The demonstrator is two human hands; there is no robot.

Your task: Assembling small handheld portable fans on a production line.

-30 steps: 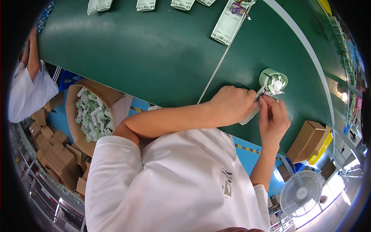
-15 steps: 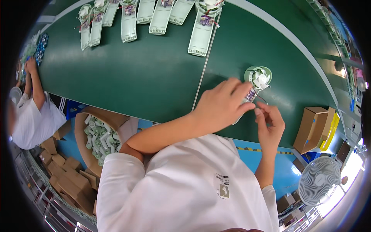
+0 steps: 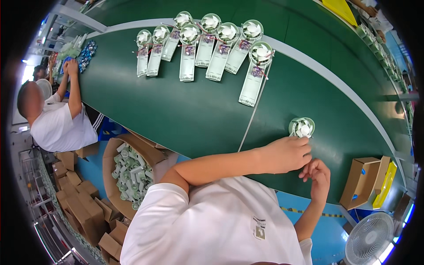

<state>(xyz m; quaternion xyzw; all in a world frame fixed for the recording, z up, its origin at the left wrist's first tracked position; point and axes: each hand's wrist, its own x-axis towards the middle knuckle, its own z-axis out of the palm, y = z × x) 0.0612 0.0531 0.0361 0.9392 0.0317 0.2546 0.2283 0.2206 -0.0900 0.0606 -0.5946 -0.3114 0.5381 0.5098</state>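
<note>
An open half of a pale green handheld fan [image 3: 303, 126] lies on the green worktable [image 3: 176, 112], its white blades facing up. My left hand [image 3: 285, 155] is across its lower part, fingers bent and closed at the neck just below the round head. The body and circuit board are hidden under that hand. Close beside its fingertips, my right hand [image 3: 319, 173] has its fingers curled in; whatever they pinch, perhaps a thin wire, is too small to make out.
Several similar open fan halves [image 3: 187, 57] with purple circuit boards lie farther back. At the right edge stand a cardboard box [image 3: 360, 183] and a large fan [image 3: 369, 238]. Left are a carton of fan parts [image 3: 112, 176] and a seated person [image 3: 64, 126].
My view has tilted up, so the table sits lower in the picture. My left hand now covers the circuit board, which showed before. The right hand's fingers have curled in more.
</note>
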